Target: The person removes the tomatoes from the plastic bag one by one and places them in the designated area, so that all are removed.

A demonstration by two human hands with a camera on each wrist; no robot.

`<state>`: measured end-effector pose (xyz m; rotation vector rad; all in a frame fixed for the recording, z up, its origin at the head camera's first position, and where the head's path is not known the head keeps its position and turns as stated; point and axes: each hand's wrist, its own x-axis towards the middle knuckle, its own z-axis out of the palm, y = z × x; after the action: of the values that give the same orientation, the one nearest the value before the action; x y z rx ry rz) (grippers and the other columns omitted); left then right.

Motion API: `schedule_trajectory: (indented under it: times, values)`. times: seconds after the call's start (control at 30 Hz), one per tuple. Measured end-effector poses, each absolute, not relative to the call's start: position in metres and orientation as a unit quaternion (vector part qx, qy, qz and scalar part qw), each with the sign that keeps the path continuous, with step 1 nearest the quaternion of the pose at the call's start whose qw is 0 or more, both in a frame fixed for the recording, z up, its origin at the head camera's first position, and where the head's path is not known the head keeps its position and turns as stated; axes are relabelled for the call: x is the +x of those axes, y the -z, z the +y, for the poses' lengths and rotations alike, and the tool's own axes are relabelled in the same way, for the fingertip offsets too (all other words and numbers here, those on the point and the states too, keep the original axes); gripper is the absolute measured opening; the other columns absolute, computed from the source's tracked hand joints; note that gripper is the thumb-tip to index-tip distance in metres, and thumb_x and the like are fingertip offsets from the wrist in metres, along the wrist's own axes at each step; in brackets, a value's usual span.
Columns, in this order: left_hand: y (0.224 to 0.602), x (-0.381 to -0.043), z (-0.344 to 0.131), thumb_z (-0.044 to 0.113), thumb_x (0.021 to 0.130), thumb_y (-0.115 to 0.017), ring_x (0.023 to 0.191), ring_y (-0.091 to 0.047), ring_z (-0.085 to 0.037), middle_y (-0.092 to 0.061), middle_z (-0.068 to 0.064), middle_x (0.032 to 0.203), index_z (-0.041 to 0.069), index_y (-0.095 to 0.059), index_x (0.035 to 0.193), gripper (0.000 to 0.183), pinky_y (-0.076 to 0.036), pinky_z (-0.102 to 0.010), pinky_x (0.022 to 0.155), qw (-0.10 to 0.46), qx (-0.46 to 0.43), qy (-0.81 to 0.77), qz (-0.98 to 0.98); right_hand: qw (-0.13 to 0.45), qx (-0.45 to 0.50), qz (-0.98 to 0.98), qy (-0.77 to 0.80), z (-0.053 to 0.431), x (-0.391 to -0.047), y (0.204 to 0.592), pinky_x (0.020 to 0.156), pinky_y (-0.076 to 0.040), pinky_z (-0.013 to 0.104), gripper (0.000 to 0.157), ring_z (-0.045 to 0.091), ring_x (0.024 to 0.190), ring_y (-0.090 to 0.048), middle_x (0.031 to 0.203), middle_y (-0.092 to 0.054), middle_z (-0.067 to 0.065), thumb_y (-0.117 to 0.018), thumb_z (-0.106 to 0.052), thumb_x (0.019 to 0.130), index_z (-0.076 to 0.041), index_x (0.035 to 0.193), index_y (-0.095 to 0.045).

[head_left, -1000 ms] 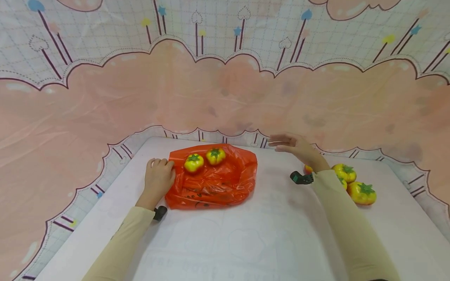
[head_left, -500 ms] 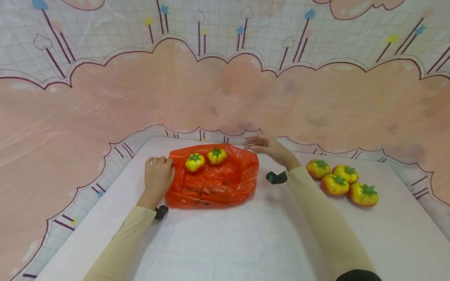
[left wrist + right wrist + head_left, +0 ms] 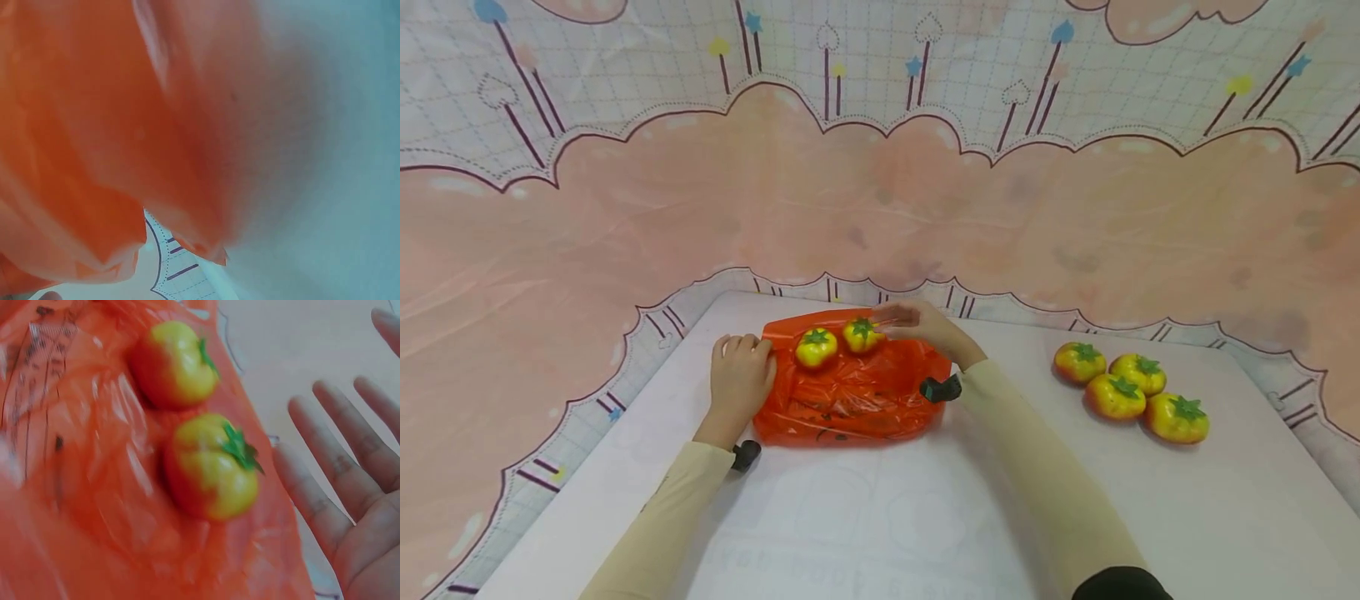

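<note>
A red plastic bag [image 3: 857,392] lies on the table with two yellow-and-red persimmons on it, the left persimmon [image 3: 816,348] and the right persimmon [image 3: 860,335]. At the bag's left edge, my left hand [image 3: 739,385] grips the plastic with curled fingers. Orange plastic fills much of the left wrist view, and that hand is mostly out of it. My right hand [image 3: 925,327] hovers over the bag's far right part, its fingertips by the right persimmon. In the right wrist view its fingers [image 3: 331,444] are extended and spread, apart from the nearer persimmon [image 3: 212,469].
Several more persimmons [image 3: 1116,397] sit grouped on the right side of the white table [image 3: 865,517]. A patterned cloth [image 3: 880,208] rises behind the table. Each wrist carries a small black camera, such as the right one [image 3: 942,388].
My right hand has moved left from near the grouped persimmons to above the bag, uncovering that group. The left hand stays at the bag's edge, and both persimmons on the bag keep their places.
</note>
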<state>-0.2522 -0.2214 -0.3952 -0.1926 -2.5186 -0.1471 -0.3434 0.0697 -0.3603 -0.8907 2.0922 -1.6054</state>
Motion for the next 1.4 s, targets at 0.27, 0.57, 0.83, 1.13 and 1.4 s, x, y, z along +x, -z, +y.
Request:
schedule_trajectory:
  times: [0.27, 0.57, 0.83, 1.13, 1.4]
  values:
    - [0.398, -0.252, -0.221, 0.013, 0.085, -0.061, 0.094, -0.056, -0.038, -0.063, -0.020, 0.091, -0.001, -0.066, 0.094, 0.017, -0.036, -0.055, 0.100, 0.308, -0.076, 0.064, -0.946, 0.164, -0.295, 0.730, 0.595, 0.046, -0.344, 0.373, 0.103, -0.045, 0.039, 0.043, 0.038, 0.123, -0.051, 0.132, -0.052, 0.025, -0.060, -0.004, 0.088, 0.005, 0.129, -0.049]
    - [0.395, -0.251, -0.219, 0.013, 0.086, -0.061, 0.096, -0.056, -0.037, -0.064, -0.020, 0.094, -0.001, -0.066, 0.096, 0.018, -0.036, -0.055, 0.102, 0.295, -0.073, 0.066, -0.950, 0.138, -0.253, 0.764, 0.577, 0.043, -0.347, 0.381, 0.105, -0.042, 0.042, 0.039, 0.033, 0.123, -0.052, 0.130, -0.055, 0.022, -0.061, -0.003, 0.087, 0.005, 0.125, -0.053]
    - [0.396, -0.252, -0.219, 0.013, 0.086, -0.061, 0.096, -0.056, -0.038, -0.063, -0.020, 0.093, 0.000, -0.065, 0.094, 0.017, -0.036, -0.055, 0.101, 0.299, -0.073, 0.060, -0.949, 0.136, -0.219, 0.794, 0.550, 0.046, -0.357, 0.384, 0.111, -0.035, 0.042, 0.040, 0.030, 0.126, -0.049, 0.131, -0.056, 0.017, -0.064, -0.008, 0.087, 0.000, 0.125, -0.055]
    - [0.396, -0.252, -0.220, 0.014, 0.086, -0.062, 0.095, -0.057, -0.038, -0.064, -0.020, 0.094, -0.001, -0.065, 0.095, 0.018, -0.037, -0.055, 0.101, 0.301, -0.071, 0.057, -0.949, 0.116, -0.226, 0.826, 0.503, 0.040, -0.367, 0.384, 0.112, -0.033, 0.043, 0.041, 0.031, 0.130, -0.045, 0.131, -0.056, 0.016, -0.066, -0.010, 0.085, -0.001, 0.124, -0.058]
    - [0.398, -0.254, -0.219, 0.012, 0.084, -0.063, 0.094, -0.057, -0.037, -0.064, -0.019, 0.092, 0.000, -0.065, 0.093, 0.016, -0.037, -0.054, 0.101, 0.303, -0.072, 0.058, -0.949, 0.122, -0.221, 0.830, 0.497, 0.037, -0.374, 0.385, 0.114, -0.029, 0.044, 0.046, 0.030, 0.135, -0.040, 0.136, -0.053, 0.015, -0.067, -0.010, 0.085, -0.003, 0.128, -0.055]
